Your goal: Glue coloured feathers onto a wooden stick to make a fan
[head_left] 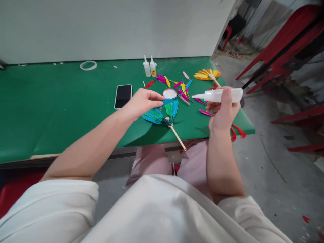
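Note:
Between the fingertips of my left hand (145, 103) is a blue feather (167, 102), its quill pointing right. Just below it, a feather fan (173, 111) with green and blue feathers lies on the green table, its wooden handle (178, 136) reaching past the front edge. My right hand (222, 113) is closed around a white glue bottle (222, 95), held sideways above the table with its narrow nozzle toward the feather. Loose magenta feathers (205, 112) lie below the nozzle. A round white lid or dish (169, 93) sits behind the blue feather.
A phone (123, 96) lies left of the fan. Two small bottles (150, 68) stand near the wall. Several loose coloured feathers (183, 88) are scattered mid-table. A yellow-orange feather fan (207, 74) lies far right, red tassels (238, 131) hang at the edge, and a tape ring (88, 65) is at left.

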The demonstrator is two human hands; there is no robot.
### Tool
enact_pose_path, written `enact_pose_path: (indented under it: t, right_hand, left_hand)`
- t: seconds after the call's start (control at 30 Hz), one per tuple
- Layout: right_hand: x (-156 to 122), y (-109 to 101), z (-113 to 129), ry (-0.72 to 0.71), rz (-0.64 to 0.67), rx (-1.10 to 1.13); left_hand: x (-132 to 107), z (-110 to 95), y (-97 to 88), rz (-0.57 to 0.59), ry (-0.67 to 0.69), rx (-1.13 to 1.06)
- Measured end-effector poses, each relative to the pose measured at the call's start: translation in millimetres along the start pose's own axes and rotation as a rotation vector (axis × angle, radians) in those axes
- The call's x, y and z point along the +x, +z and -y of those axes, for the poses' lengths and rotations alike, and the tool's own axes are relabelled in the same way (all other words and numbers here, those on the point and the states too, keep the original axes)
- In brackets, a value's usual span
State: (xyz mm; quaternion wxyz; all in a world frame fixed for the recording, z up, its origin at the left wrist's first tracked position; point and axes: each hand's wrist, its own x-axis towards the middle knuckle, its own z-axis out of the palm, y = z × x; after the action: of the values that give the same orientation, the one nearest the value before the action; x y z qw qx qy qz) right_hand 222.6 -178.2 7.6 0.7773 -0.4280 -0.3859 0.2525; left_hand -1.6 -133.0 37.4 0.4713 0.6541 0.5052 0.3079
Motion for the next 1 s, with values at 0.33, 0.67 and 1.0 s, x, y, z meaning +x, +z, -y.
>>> enact_pose_path:
  t: [0.33, 0.67, 1.0]
  right_hand:
    - [-6, 10, -14, -0.071, 0.000, -0.164]
    - [-4, 13, -23, -0.157, -0.029, -0.279]
    - [-10, 8, -26, -0.302, 0.056, -0.323]
  left_hand:
    - [15, 11, 4.2, 0.156, -0.082, -0.110]
    - [13, 10, 2.9, 0.155, -0.091, -0.143]
    - [17, 12, 0.3, 0.195, -0.116, -0.188]
